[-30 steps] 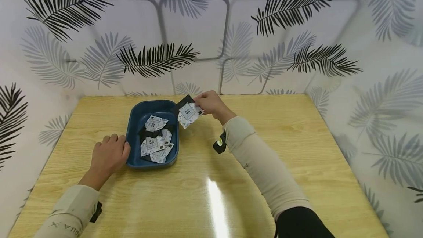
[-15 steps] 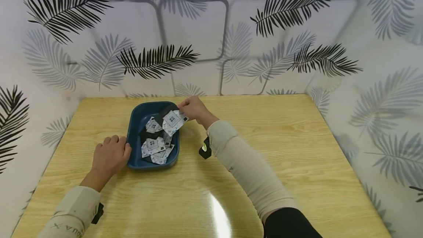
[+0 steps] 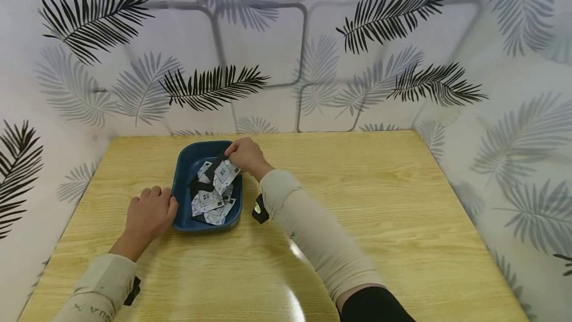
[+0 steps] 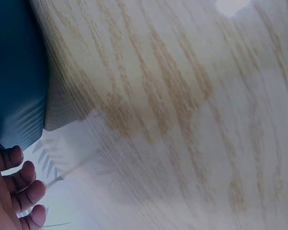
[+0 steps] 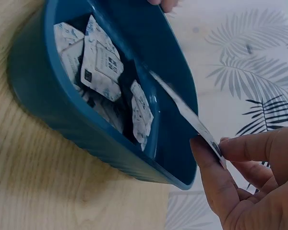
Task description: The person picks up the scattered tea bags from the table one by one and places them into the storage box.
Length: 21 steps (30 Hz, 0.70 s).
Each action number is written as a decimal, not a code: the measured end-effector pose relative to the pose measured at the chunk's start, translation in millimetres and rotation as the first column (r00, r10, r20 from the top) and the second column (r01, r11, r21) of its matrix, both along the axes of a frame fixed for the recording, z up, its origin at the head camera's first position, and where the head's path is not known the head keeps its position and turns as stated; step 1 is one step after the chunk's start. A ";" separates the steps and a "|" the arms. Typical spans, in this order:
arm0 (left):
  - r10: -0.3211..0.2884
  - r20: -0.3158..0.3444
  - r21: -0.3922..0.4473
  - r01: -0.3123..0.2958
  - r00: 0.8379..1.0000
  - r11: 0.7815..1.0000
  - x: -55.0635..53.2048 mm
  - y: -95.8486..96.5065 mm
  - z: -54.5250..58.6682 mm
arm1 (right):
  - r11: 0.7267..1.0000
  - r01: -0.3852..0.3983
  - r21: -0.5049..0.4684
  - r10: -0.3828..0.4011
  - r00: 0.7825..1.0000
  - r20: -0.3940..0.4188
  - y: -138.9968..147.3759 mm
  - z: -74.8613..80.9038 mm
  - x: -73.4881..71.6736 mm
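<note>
A blue plastic bin [image 3: 207,229] stands on the wooden table, with several white patterned sachets [image 3: 216,214] and black pieces lying in it. My right hand [image 3: 247,156] pinches one flat sachet [image 3: 223,172] between thumb and fingers over the bin's right part; the right wrist view shows this sachet [image 5: 187,112] nearly edge-on, tilted down into the bin. My left hand [image 3: 149,212] holds the bin at its left rim; its curled fingers [image 4: 30,192] show in the left wrist view. Part of the left hand's contact with the rim is hidden.
The light wooden table [image 3: 357,202] stretches right and toward the front. A leaf-printed backdrop [image 3: 286,63] rises behind and at both sides. A small black wrist device [image 3: 260,209] hangs from the right cuff near the bin.
My right hand has moved left and slightly down, carrying the sachet from beside the bin to over the others inside it. My left hand has stayed at the rim.
</note>
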<state>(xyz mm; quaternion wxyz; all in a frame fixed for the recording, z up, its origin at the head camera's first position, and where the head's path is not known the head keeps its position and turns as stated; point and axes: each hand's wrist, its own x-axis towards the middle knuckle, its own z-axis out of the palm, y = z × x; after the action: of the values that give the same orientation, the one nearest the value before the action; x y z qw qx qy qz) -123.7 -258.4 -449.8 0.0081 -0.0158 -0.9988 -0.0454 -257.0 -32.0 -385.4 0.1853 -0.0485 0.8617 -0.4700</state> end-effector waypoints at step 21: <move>0.000 -0.010 0.017 0.000 1.000 1.000 -1.0 -3.7 -5.0 | 0.976 -0.055 0.211 0.074 0.994 -0.085 -10.5 -11.0 9.6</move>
<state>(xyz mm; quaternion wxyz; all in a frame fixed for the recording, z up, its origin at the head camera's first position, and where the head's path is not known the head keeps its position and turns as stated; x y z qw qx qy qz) -124.7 -262.1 -454.9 0.0131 -0.0158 -0.9983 -0.0537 -247.4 -42.6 -396.4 0.1643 -0.0786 0.9118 -0.3679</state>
